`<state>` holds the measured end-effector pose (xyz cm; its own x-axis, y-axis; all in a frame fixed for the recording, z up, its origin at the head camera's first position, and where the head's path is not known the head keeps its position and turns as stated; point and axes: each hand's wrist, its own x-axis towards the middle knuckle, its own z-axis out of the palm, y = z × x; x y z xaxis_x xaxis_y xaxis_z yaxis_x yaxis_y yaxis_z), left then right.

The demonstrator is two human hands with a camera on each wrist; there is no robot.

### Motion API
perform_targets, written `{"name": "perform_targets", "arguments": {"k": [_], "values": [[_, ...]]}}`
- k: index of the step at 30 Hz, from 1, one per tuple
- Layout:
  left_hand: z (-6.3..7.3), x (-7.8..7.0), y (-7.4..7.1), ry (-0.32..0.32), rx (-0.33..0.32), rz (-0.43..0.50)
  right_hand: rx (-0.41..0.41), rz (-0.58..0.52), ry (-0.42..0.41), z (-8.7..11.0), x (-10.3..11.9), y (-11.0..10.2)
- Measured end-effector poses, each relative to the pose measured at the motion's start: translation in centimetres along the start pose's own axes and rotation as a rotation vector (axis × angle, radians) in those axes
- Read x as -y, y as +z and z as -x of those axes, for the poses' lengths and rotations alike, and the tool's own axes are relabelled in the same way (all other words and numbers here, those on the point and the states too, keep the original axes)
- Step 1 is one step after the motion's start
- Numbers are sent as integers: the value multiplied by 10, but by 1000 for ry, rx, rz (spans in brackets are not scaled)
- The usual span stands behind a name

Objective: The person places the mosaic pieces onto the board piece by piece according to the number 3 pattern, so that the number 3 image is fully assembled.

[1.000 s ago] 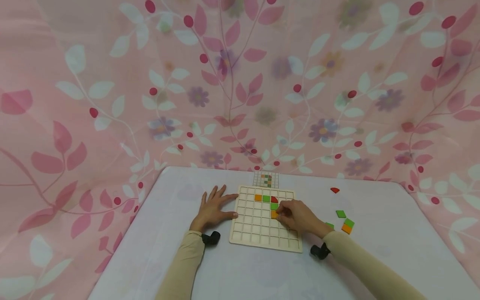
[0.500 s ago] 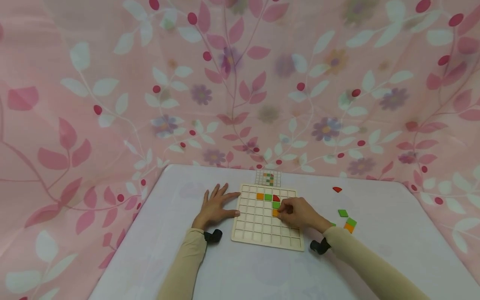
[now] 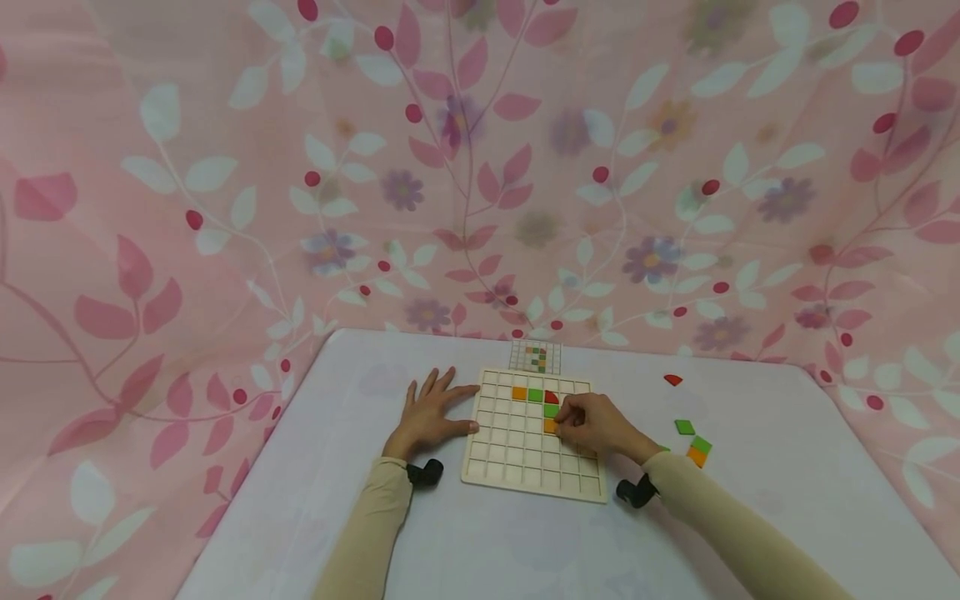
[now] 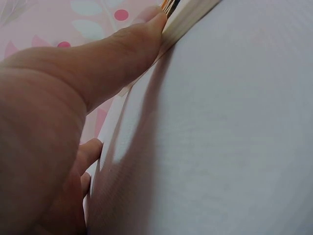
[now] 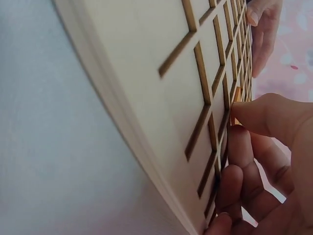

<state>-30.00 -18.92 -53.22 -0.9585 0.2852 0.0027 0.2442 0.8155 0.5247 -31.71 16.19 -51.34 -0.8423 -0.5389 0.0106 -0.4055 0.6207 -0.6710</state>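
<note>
though half-covered, orange tile [image 3: 550, 426] apparently in board [image 3: 502, 475]

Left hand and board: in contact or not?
Touching. In the left wrist view, the left hand rests its thumb tip against the side edge of the board.

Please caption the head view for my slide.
Right hand touches orange tile on grid board; left hand touches board's edge.

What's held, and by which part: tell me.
The right hand pinches, by its right side, the nearer orange tile on the board. The left hand grips nothing, only touching the board's left edge.
</note>
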Motion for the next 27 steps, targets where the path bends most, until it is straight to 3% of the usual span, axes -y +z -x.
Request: {"name": "perform_targets", "arguments": {"k": [8, 21, 27], "values": [[0, 1, 2, -1, -14, 10, -22, -27, 82, 1, 0, 3], [2, 1, 3, 15, -14, 2, -81, -82, 49, 11, -3, 4], [1, 1, 2, 12, -6, 2, -173, -31, 31, 23, -10, -18]]}}
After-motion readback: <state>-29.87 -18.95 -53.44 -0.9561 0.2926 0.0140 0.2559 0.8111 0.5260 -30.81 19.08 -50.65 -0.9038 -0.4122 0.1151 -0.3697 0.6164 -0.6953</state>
